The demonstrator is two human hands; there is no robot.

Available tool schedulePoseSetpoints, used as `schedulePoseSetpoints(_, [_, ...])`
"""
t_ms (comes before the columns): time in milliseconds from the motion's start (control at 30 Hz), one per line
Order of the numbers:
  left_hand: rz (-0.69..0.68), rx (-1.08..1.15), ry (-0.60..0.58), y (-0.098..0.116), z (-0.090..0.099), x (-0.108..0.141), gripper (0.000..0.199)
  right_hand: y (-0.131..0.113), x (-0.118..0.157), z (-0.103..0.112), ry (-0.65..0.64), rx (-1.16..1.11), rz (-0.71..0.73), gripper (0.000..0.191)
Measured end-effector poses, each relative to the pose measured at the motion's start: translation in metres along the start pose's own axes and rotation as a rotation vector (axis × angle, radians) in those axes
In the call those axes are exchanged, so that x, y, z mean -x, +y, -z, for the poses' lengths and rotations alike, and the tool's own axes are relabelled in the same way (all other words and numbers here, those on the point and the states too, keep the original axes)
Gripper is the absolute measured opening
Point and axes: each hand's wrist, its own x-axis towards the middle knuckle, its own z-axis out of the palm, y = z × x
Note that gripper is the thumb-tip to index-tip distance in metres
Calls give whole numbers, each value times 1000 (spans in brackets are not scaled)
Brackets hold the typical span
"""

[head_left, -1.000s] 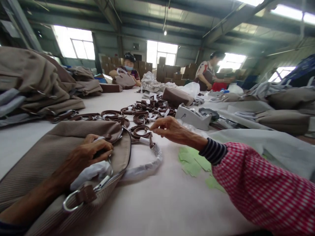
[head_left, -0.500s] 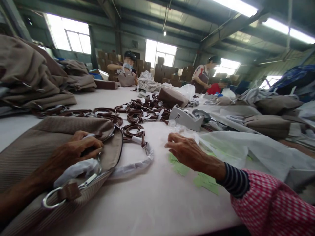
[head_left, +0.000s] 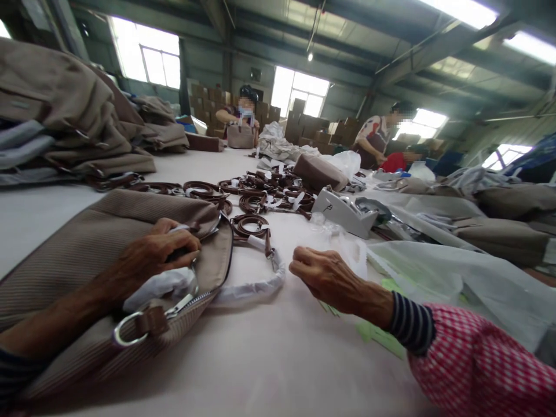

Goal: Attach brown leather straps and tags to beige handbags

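A taupe ribbed bag (head_left: pixel 117 226) lies on the left of the table, its zipped opening facing right. My left hand (head_left: pixel 167 249) is closed at that opening, beside a wrapped handle end; what its fingers grip is hidden. Out from the bag curves a handle in white wrapping (head_left: pixel 256 289). Right of this handle, my right hand (head_left: pixel 319 269) hovers over the table with its fingers pressed together. Anything between them is too small to make out. Green paper pieces (head_left: pixel 380 336) lie under and beside my right wrist.
Coiled brown straps (head_left: pixel 249 226) and a grey tape dispenser (head_left: pixel 343 211) stand beyond my hands. Taupe bags (head_left: pixel 65 110) are heaped at the left, more (head_left: pixel 499 231) at the right. White sheeting (head_left: pixel 469 278) covers the right side. Two people (head_left: pixel 245 119) (head_left: pixel 373 136) work across the table.
The view has shifted, so the bag and straps appear further right. My right hand has moved slightly nearer the wrapped handle, its fingers drawn closer together. My left hand keeps its place on the bag.
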Motion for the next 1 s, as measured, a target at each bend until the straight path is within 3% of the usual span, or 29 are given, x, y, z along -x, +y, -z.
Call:
schedulePoseSetpoints(67, [21, 5, -49, -1, -1, 0, 33, -18, 6, 6, 144, -104, -15, 29])
schedulePoseSetpoints(167, [31, 31, -45, 0, -2, 1, 34, -45, 14, 15, 325, -189, 114, 29])
schedulePoseSetpoints(267, [39, 42, -46, 4, 0, 2, 35, -56, 17, 14, 339, -139, 260, 27])
schedulePoseSetpoints(400, [53, 38, -82, 6, 2, 1, 33, -43, 20, 1, 279, -71, 282, 24])
schedulePoseSetpoints(533, [28, 32, -56, 4, 0, -1, 34, -30, 29, 0, 159, -177, 206, 30])
schedulePoseSetpoints(667, [-3, 39, -26, 2, -3, 0, 37, -23, 29, 11, 264, -340, 53, 43])
schedulePoseSetpoints(767, [18, 39, -26, 2, -3, 1, 38, -15, 14, 13, 378, -464, -142, 32])
schedulePoseSetpoints(867, [42, 51, -67, 6, 1, -1, 37, -8, -7, 12, 390, -554, -297, 16])
schedulePoseSetpoints(1000, [69, 93, -128, 12, 7, -4, 35, -11, -37, 15, 266, -610, -279, 13])
